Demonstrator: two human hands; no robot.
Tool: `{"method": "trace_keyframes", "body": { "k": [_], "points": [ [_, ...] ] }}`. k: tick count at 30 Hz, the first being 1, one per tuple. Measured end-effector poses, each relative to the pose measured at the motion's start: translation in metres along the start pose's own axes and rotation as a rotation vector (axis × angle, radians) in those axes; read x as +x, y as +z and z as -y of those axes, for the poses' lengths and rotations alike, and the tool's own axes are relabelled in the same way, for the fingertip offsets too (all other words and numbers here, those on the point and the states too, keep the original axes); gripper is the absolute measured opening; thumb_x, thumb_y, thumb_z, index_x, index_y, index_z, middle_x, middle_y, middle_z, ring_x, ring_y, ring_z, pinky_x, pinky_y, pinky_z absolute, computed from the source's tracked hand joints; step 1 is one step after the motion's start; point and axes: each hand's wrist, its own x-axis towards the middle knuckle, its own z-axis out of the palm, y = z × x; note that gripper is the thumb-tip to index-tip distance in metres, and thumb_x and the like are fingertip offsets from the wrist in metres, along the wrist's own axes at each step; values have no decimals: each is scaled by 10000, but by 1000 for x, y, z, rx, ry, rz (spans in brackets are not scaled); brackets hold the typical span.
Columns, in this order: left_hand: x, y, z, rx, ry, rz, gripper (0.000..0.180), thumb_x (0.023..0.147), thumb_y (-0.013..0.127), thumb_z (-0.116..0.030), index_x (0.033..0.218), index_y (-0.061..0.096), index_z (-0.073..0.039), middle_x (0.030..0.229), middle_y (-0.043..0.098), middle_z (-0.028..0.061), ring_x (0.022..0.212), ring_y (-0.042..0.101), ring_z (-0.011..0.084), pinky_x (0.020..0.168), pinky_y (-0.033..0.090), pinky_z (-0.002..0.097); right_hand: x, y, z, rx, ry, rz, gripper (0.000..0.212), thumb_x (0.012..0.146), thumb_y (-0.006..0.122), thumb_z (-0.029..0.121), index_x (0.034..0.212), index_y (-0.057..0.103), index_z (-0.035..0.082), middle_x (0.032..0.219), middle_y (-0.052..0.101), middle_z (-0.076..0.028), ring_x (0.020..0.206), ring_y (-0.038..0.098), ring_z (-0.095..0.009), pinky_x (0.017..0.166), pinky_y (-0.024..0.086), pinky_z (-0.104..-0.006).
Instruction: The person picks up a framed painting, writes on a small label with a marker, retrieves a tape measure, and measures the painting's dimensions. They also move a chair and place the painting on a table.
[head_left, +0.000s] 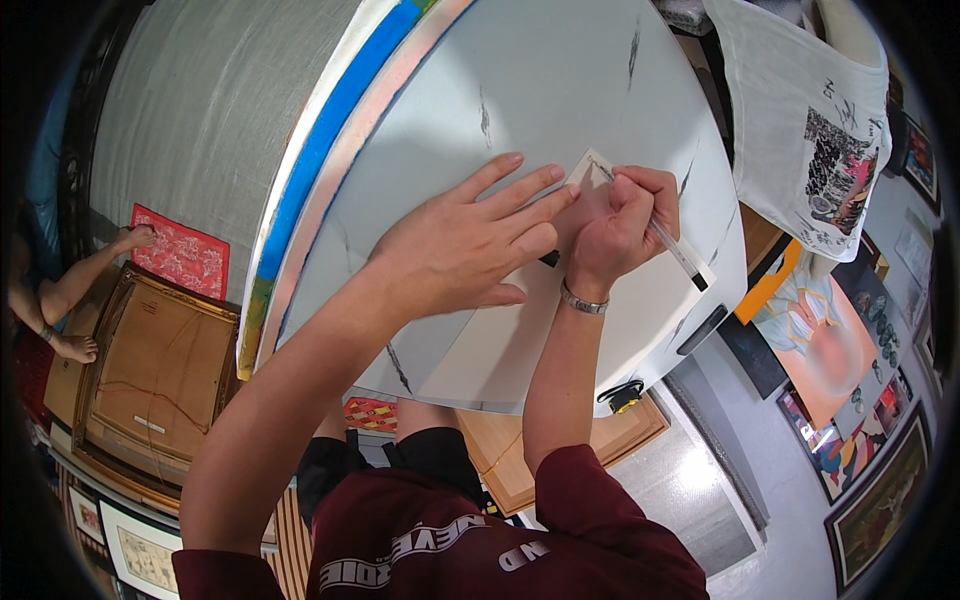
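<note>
A sheet of cream paper (620, 320) lies on the white marbled table (440, 190). My right hand (622, 222) is closed round a slim pale pen (680, 255) with a black end, its tip down at the far end of the sheet, by some small dark marks. A metal watch band is on that wrist. My left hand (470, 235) rests palm down across the sheet's left side, fingers spread, its fingertips close to the right hand. A small black object (550, 258) shows partly beneath the left hand; I cannot tell what it is.
On the table's near right edge lie a dark flat object (703, 330) and a small black-and-yellow item (624, 397). Blue-and-pink striped panels (315, 190) border the left. A white printed cloth bag (810, 130) hangs right. Framed pictures (880, 510) and another person's bare legs (75, 290) appear farther off.
</note>
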Motion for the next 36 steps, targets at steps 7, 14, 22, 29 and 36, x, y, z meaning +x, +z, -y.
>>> {"method": "trace_keyframes", "body": {
  "k": [7, 14, 22, 29, 36],
  "points": [
    [0, 0, 0, 6, 7, -8, 507, 905, 682, -566, 1158, 543, -149, 1590, 425, 57, 1535, 280, 238, 1298, 161, 456, -1, -2, 1, -13, 15, 6, 131, 795, 508, -20, 741, 627, -13, 681, 549, -3, 620, 409, -60, 569, 315, -224],
    [0, 2, 1, 10, 7, -13, 532, 908, 676, -568, 1203, 537, -148, 1594, 416, 49, 1536, 276, 239, 1295, 170, 457, -2, -2, 0, 47, 30, -39, 111, 781, 523, -33, 738, 625, -21, 710, 577, -21, 643, 444, -88, 588, 345, -248],
    [0, 1, 2, 20, 19, -22, 536, 902, 681, -561, 1203, 536, -141, 1579, 435, 54, 1529, 293, 247, 1290, 181, 463, -1, 3, 0, 9, 37, -46, 128, 808, 505, -22, 736, 610, -12, 678, 531, 0, 615, 390, -49, 564, 300, -214],
    [0, 1, 1, 30, 25, -26, 545, 906, 671, -570, 1205, 537, -134, 1577, 436, 60, 1530, 290, 247, 1291, 176, 468, -2, -2, -2, 47, 40, -34, 118, 771, 510, -46, 731, 619, -24, 696, 575, -21, 625, 425, -80, 565, 326, -243],
    [2, 3, 2, 43, 31, -18, 559, 913, 658, -578, 1229, 547, -131, 1594, 415, 53, 1538, 268, 246, 1292, 172, 467, -1, -5, -1, -3, 35, -33, 114, 768, 519, -42, 731, 624, -20, 700, 580, -22, 629, 430, -82, 564, 325, -244]
  ]
}}
